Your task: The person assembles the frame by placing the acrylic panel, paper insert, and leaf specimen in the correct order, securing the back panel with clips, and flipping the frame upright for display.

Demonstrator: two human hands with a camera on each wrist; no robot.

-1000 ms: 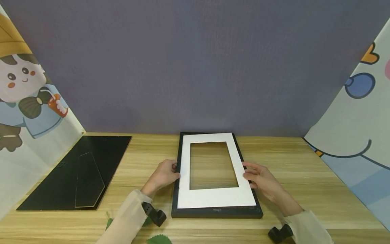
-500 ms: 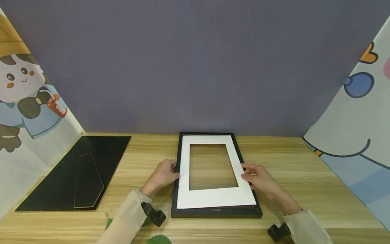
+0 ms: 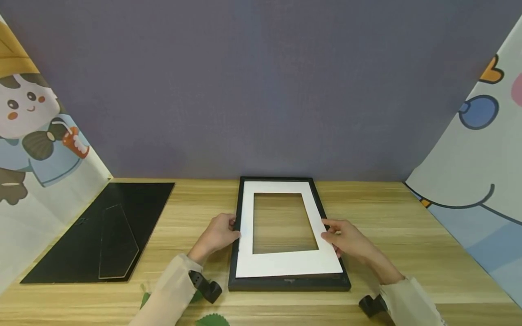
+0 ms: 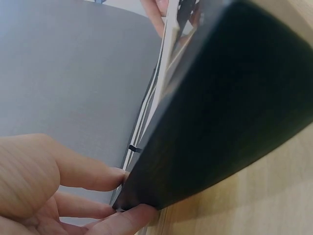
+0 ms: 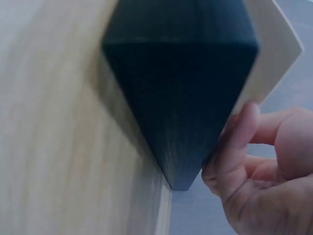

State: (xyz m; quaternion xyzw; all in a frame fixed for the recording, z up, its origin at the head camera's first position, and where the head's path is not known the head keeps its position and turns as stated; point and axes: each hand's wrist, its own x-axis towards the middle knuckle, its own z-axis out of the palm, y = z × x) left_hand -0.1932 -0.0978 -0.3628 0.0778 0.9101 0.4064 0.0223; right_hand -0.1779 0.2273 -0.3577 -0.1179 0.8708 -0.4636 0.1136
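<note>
A black picture frame (image 3: 289, 284) lies on the wooden table, its side walls large in both wrist views. Over its opening is a white mat board (image 3: 281, 265) with a rectangular window, slightly askew, its near edge short of the frame's near bar. My left hand (image 3: 218, 233) grips the frame's left side, thumb at the inner edge and fingers (image 4: 129, 221) against the outer wall. With thumb and fingers my right hand (image 3: 348, 237) pinches the mat's right edge. In the right wrist view the mat's corner (image 5: 276, 46) stands out past the frame's rim.
A black backing board (image 3: 81, 253) with an easel leg (image 3: 118, 244) lies flat at the left. Green leaves (image 3: 213, 320) show at the front edge, partly behind my left sleeve. A grey panel (image 3: 261, 90) rises behind the table, with cartoon-printed walls at both sides.
The mat's far edge has come down and toward me, inside the frame's far bar. My right hand has shifted slightly left with it; the left hand has stayed in place.
</note>
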